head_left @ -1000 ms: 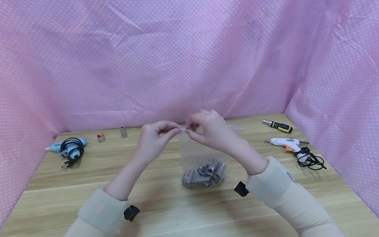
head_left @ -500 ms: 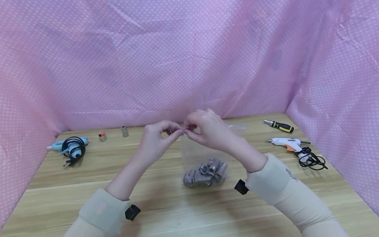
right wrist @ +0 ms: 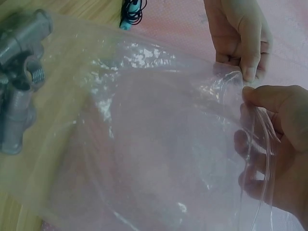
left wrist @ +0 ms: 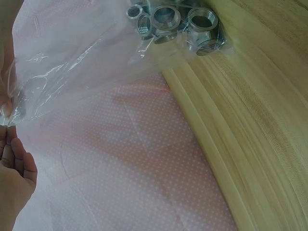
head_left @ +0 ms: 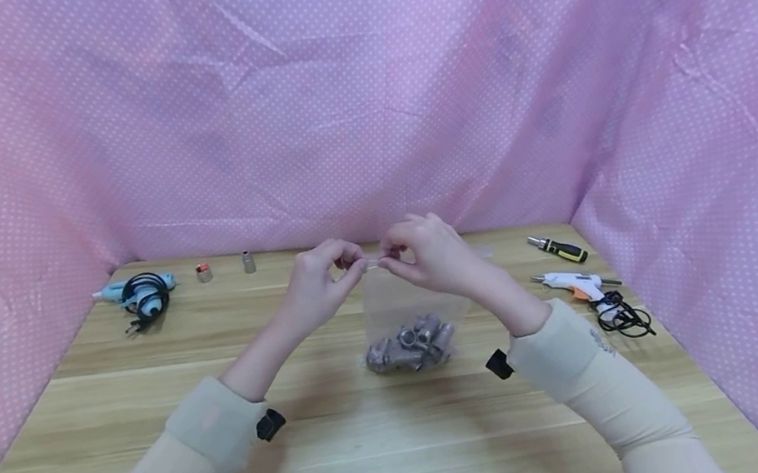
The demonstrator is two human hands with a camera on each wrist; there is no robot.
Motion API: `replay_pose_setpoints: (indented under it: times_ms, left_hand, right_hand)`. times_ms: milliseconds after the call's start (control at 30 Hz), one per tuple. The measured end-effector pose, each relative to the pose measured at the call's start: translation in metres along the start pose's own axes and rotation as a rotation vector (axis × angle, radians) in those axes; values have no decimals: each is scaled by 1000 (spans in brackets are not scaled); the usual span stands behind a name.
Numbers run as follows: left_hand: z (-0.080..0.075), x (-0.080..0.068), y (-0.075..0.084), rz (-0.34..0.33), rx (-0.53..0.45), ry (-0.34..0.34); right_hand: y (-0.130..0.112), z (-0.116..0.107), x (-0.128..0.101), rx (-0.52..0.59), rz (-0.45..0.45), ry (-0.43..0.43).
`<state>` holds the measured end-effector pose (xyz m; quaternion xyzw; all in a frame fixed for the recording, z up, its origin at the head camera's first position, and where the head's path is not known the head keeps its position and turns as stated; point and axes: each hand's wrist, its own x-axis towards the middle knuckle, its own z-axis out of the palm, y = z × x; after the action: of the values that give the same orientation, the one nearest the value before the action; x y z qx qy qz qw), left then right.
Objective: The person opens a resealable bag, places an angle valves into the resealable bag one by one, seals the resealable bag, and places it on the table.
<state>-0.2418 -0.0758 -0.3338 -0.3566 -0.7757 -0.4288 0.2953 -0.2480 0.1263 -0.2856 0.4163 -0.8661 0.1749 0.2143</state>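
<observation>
A clear plastic bag (head_left: 390, 298) stands near the middle of the wooden table, its mouth raised. Several grey metal pipe fittings (left wrist: 166, 19), some with threaded openings, are gathered in its bottom. My left hand (head_left: 315, 288) pinches the bag's top edge between thumb and fingers. Just to its right, my right hand (head_left: 435, 259) pinches the same edge, with a short strip of film between the fingertips. The right wrist view shows the right hand (right wrist: 284, 139) with its thumb over the edge and its other fingers behind the film.
A light blue glue gun (head_left: 149, 295) with a black cord lies back left. Near it are a short metal piece (head_left: 204, 274) with orange-red inside and a metal cylinder (head_left: 248, 262). To the right lie a screwdriver (head_left: 564, 250) and a white glue gun (head_left: 573, 282). Pink dotted cloth (head_left: 356, 105) encloses the table.
Half a second ago my fingertips met on the bag's edge. Now my right hand has shifted slightly right, and a small gap shows between the hands. The fittings have stayed in place.
</observation>
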Motion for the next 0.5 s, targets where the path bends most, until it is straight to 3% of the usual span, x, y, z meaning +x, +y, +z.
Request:
replay_pose_setpoints:
  times_ms: [333, 500]
  left_hand:
    - [2, 4, 0, 12, 12, -6]
    - [1, 6, -4, 1, 27, -69]
  right_hand:
    - [12, -9, -10, 50, 48, -16]
    - [13, -7, -9, 48, 16, 3]
